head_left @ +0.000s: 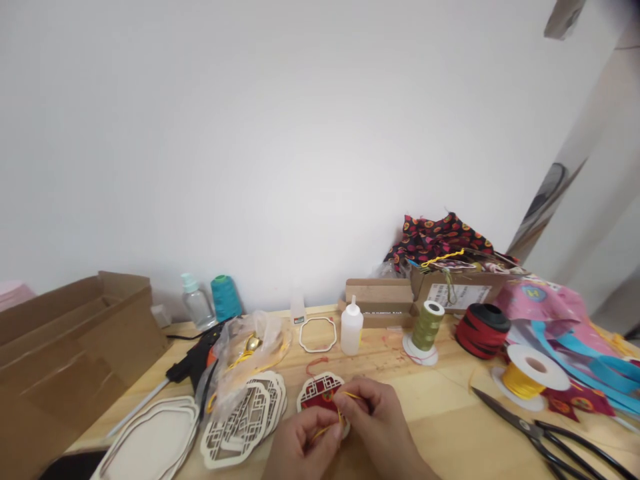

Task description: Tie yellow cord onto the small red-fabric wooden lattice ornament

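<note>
Left hand (311,440), right hand (376,417): both pinching yellow cord (351,395) | lattice ornament (320,395) beneath | pinch close, keep cord lightly taut

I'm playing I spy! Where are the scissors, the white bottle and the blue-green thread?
Scissors (525,425), head view: on the pivot.
White bottle (352,331), head view: on its body.
Blue-green thread (227,299), head view: middle of the cone.
</note>
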Action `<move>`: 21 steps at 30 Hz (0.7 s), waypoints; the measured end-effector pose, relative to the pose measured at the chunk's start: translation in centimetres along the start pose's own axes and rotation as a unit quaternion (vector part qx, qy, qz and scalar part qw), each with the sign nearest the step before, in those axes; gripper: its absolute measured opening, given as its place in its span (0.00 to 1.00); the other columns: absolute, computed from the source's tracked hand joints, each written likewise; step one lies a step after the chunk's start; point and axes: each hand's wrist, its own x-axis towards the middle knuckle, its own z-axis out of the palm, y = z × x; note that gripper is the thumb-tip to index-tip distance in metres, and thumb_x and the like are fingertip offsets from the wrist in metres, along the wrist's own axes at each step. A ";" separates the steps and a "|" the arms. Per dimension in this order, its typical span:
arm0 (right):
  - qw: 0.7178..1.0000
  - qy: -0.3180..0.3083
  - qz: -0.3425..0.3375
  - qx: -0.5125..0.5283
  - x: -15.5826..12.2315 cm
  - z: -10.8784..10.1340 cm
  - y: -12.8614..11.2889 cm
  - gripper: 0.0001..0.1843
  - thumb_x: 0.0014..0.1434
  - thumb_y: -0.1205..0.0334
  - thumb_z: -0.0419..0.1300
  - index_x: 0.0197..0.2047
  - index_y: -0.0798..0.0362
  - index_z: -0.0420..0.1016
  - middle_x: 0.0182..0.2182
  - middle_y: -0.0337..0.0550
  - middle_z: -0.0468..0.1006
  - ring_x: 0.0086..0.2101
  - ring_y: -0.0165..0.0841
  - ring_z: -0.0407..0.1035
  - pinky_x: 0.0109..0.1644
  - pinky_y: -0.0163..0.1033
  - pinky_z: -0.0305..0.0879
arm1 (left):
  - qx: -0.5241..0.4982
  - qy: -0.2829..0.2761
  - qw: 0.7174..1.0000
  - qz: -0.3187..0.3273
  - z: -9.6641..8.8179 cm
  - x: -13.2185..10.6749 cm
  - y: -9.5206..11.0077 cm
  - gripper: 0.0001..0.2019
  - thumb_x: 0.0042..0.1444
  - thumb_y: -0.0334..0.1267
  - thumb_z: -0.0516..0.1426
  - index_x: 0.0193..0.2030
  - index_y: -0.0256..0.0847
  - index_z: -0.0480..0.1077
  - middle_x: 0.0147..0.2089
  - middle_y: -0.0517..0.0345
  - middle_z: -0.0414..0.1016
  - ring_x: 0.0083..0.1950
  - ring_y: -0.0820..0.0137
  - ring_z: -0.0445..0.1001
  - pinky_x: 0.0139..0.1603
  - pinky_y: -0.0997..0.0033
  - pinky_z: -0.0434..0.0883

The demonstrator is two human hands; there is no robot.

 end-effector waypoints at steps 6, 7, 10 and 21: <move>0.998 0.013 0.042 0.052 0.4 0.0 -0.2 0.12 0.43 0.57 0.60 0.22 0.59 0.74 0.18 0.41 0.71 0.22 0.30 0.63 0.26 0.31 0.60 | -0.046 -0.023 0.999 -0.014 0.1 0.5 -0.8 0.13 0.40 0.40 0.58 0.34 0.36 0.74 0.24 0.56 0.75 0.30 0.65 0.71 0.30 0.72 0.66; 0.998 0.011 0.037 0.049 0.4 0.0 -0.1 0.11 0.44 0.58 0.60 0.22 0.59 0.74 0.18 0.41 0.71 0.22 0.30 0.63 0.26 0.31 0.60 | -0.044 -0.024 0.999 -0.008 0.1 0.6 -0.8 0.14 0.40 0.40 0.58 0.34 0.36 0.74 0.24 0.56 0.75 0.30 0.65 0.71 0.30 0.72 0.66; 0.999 0.000 0.017 0.038 0.1 0.2 0.0 0.10 0.45 0.59 0.59 0.23 0.59 0.74 0.19 0.41 0.72 0.22 0.30 0.64 0.26 0.31 0.60 | -0.050 -0.002 0.999 0.015 0.1 0.6 -0.4 0.13 0.41 0.40 0.57 0.35 0.38 0.74 0.27 0.55 0.77 0.32 0.64 0.72 0.33 0.70 0.67; 0.999 0.017 -0.038 -0.022 -0.2 -0.1 -0.2 0.10 0.46 0.61 0.58 0.21 0.58 0.74 0.15 0.37 0.64 0.20 0.26 0.57 0.22 0.29 0.55 | 0.032 0.025 0.999 0.005 -0.2 -0.1 0.3 0.08 0.40 0.39 0.57 0.23 0.37 0.75 0.20 0.58 0.75 0.24 0.69 0.69 0.24 0.78 0.65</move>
